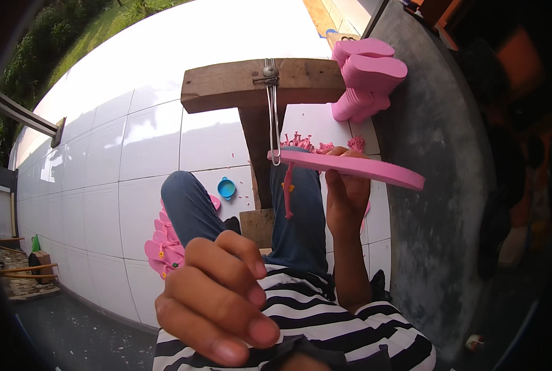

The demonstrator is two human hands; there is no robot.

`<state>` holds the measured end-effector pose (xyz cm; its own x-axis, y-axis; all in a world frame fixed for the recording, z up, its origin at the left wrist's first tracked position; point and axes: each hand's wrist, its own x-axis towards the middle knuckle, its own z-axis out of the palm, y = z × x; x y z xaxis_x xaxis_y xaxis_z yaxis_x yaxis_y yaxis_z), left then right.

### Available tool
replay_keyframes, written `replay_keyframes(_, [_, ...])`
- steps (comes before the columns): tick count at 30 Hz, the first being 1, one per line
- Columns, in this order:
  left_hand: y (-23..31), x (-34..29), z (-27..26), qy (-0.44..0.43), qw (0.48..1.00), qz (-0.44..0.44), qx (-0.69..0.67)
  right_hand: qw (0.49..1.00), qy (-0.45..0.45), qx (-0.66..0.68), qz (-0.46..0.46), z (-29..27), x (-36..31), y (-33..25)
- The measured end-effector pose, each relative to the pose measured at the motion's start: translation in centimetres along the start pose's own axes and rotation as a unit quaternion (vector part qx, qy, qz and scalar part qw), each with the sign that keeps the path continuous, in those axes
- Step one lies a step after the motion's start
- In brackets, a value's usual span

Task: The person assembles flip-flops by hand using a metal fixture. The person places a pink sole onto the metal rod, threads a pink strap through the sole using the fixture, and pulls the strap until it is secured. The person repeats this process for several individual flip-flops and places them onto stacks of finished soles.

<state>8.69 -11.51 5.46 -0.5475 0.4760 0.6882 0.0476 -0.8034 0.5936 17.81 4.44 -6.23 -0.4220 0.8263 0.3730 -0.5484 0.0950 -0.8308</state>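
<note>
My right hand (348,195) grips a pink foam flip-flop sole (375,170), held nearly edge-on above my knee. From the sole's left end hangs a pink strap (288,191) with a small yellow flower. At that same end is the bottom of a long metal wire loop (275,123), fixed by a bolt to the crossbar of a wooden T-shaped stand (226,83). My left hand (220,300) is raised close in front, fingers loosely curled and somewhat apart. No object shows in it; its palm is hidden.
Stacked pink soles (372,71) stand by the crossbar's right end. Loose pink straps (316,143) lie on the tiles behind the sole. Pink flip-flops (165,247) with straps are piled left of my leg, near a small blue bowl (226,188). A grey ledge (430,216) runs along the right.
</note>
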Motion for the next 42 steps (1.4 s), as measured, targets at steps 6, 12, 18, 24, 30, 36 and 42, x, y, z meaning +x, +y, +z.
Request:
replay_keyframes(6, [0.1, 0.4, 3.9, -0.010, 0.999, 0.053, -0.008, 0.996, -0.024, -0.084, -0.024, 0.9, -0.4, -0.2])
replay_keyframes(12, [-0.6, 1.2, 4.6, -0.073, 0.989, 0.059, 0.117, 0.982, -0.065, -0.133, -0.118, 1.8, 0.2, 0.1])
replay_keyframes(18, [-6.7, -1.0, -3.9, 0.001, 0.940, 0.092, 0.329, 0.954, -0.132, -0.195, -0.184, 1.3, 1.2, -0.4])
replay_keyframes(24, [-8.4, -0.4, -6.2, -0.106, 0.909, 0.056, 0.400, 0.923, -0.167, -0.258, -0.233, 2.5, 1.7, 0.1])
replay_keyframes(30, [-8.8, 0.6, -6.8, -0.100, 0.923, 0.051, 0.367, 0.908, -0.173, -0.285, -0.254, 2.5, 2.5, -0.7])
replay_keyframes(36, [-9.3, 1.0, -6.9, -0.105, 0.932, 0.044, 0.343, 0.912, -0.179, -0.297, -0.218, 2.1, 2.8, -2.0])
replay_keyframes(42, [-9.1, 1.4, -6.5, -0.102, 0.929, 0.059, 0.352, 0.913, -0.176, -0.302, -0.212, 2.0, 2.8, -2.2])
